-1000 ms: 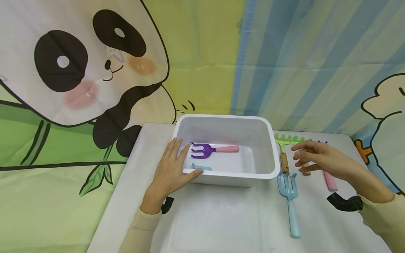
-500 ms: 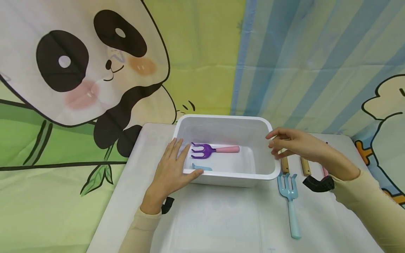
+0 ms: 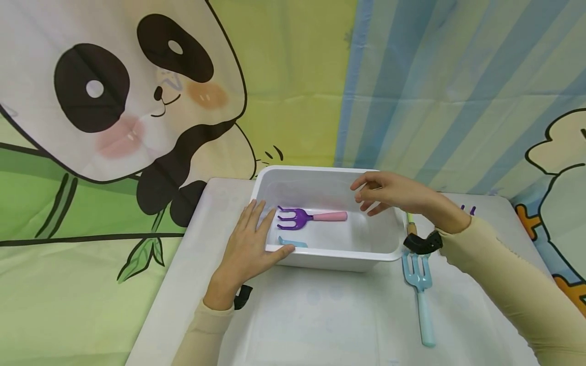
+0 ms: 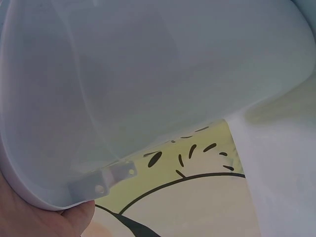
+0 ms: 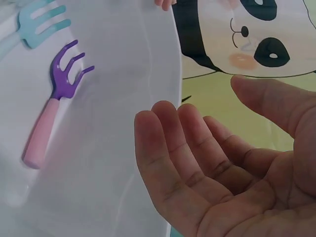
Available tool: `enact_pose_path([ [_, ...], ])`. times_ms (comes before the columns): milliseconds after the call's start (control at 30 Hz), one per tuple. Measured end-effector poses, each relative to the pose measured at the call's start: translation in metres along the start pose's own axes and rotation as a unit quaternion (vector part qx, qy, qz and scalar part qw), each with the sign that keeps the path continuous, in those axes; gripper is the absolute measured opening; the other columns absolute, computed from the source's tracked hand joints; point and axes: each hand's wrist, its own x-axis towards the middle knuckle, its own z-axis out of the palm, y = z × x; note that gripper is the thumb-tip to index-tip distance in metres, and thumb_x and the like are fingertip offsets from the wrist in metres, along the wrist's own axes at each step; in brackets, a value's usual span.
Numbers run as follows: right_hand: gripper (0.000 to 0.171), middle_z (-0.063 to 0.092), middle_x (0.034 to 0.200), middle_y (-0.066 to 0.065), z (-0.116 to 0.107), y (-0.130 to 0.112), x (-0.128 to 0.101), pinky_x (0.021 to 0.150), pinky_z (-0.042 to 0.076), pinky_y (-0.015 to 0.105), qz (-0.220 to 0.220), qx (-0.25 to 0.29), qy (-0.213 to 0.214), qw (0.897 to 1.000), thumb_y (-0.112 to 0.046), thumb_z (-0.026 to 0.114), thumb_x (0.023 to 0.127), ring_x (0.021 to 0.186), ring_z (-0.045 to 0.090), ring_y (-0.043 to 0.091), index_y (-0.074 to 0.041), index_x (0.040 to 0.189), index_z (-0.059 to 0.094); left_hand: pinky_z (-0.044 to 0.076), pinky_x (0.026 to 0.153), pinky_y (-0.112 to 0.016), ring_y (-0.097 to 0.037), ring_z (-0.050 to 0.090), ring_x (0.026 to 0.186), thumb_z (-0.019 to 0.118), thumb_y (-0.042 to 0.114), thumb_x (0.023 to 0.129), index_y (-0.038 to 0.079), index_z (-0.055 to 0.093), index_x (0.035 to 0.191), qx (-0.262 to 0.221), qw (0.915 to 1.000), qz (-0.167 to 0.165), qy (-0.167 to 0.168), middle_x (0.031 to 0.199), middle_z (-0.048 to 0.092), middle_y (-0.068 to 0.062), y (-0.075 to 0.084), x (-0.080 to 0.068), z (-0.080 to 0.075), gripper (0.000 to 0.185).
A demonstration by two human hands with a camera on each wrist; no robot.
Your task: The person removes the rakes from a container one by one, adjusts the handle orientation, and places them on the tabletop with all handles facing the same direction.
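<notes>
A white plastic bin (image 3: 329,260) stands on the table. My left hand (image 3: 248,246) rests on its front left corner, fingers straight and spread along the rim. Over the bin's right side hovers my right hand (image 3: 396,194), fingers loosely bent and holding nothing. Inside the bin lies a purple hand fork (image 3: 297,218) with a pink handle. Nearer the front wall is a light blue hand fork (image 3: 293,243), its handle hidden by that wall in the head view; its head (image 5: 37,27) shows in the right wrist view.
Right of the bin, another light blue hand fork (image 3: 418,284) lies on the white table (image 3: 316,325). A wooden-handled green tool (image 3: 410,223) is mostly hidden by the right arm. Purple tines (image 3: 468,209) peek out behind the sleeve. A cartoon-printed cloth (image 3: 293,76) hangs behind.
My right hand has moved left from above the tools on the table to over the bin's right side. The left hand and the forks have stayed put.
</notes>
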Motion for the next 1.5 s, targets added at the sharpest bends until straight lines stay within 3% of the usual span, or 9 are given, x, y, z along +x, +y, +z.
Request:
enact_pose_path([
  [433, 0.035, 0.062, 0.117, 0.016, 0.01, -0.004, 0.063, 0.092, 0.053, 0.05, 0.009, -0.041, -0.061, 0.997, -0.018, 0.059, 0.101, 0.106, 0.063, 0.031, 0.0, 0.131, 0.053, 0.02, 0.119, -0.049, -0.038, 0.018, 0.149, 0.039, 0.084, 0.085, 0.003, 0.047, 0.148, 0.001, 1.0, -0.004, -0.001, 0.156, 0.034, -0.023, 0.001, 0.001, -0.001, 0.103],
  [633, 0.034, 0.06, 0.12, 0.017, 0.015, 0.0, 0.09, 0.091, 0.053, 0.046, 0.021, -0.075, -0.087, 0.993, -0.018, 0.062, 0.1, 0.104, 0.063, 0.031, -0.003, 0.129, 0.055, 0.022, 0.118, -0.051, -0.038, 0.017, 0.149, 0.039, 0.084, 0.085, 0.003, 0.046, 0.149, 0.002, 0.9999, -0.009, -0.009, 0.156, 0.033, -0.023, 0.0, 0.001, -0.002, 0.104],
  [833, 0.032, 0.061, 0.116, 0.015, 0.02, 0.007, 0.113, 0.091, 0.053, 0.047, 0.043, -0.094, -0.089, 0.991, -0.017, 0.065, 0.098, 0.102, 0.063, 0.031, -0.004, 0.127, 0.057, 0.021, 0.118, -0.051, -0.037, 0.016, 0.149, 0.041, 0.084, 0.085, 0.003, 0.046, 0.149, 0.003, 0.9998, -0.014, -0.016, 0.157, 0.033, -0.022, 0.001, 0.001, -0.002, 0.103],
  [1067, 0.032, 0.067, 0.101, 0.01, 0.028, 0.016, 0.132, 0.084, 0.054, 0.048, 0.052, -0.12, -0.091, 0.987, -0.015, 0.068, 0.095, 0.091, 0.063, 0.034, -0.002, 0.123, 0.059, 0.022, 0.118, -0.051, -0.037, 0.016, 0.149, 0.043, 0.084, 0.085, 0.004, 0.046, 0.149, 0.001, 0.9998, -0.016, -0.014, 0.157, 0.033, -0.021, 0.001, 0.001, -0.003, 0.103],
  [1300, 0.036, 0.064, 0.108, 0.013, 0.035, 0.028, 0.144, 0.087, 0.052, 0.05, 0.062, -0.129, -0.093, 0.985, -0.015, 0.068, 0.095, 0.095, 0.061, 0.036, 0.001, 0.126, 0.058, 0.02, 0.118, -0.05, -0.035, 0.014, 0.15, 0.041, 0.084, 0.085, 0.004, 0.046, 0.149, 0.003, 0.9998, -0.015, -0.016, 0.158, 0.031, -0.02, 0.001, 0.002, -0.002, 0.103],
  [1500, 0.031, 0.066, 0.107, 0.012, 0.04, 0.041, 0.152, 0.085, 0.053, 0.051, 0.033, -0.163, -0.1, 0.981, -0.01, 0.067, 0.094, 0.094, 0.063, 0.035, 0.002, 0.123, 0.061, 0.019, 0.119, -0.049, -0.035, 0.013, 0.15, 0.041, 0.084, 0.085, 0.004, 0.045, 0.15, 0.003, 0.9997, -0.018, -0.017, 0.158, 0.031, -0.02, 0.0, 0.001, -0.002, 0.104],
])
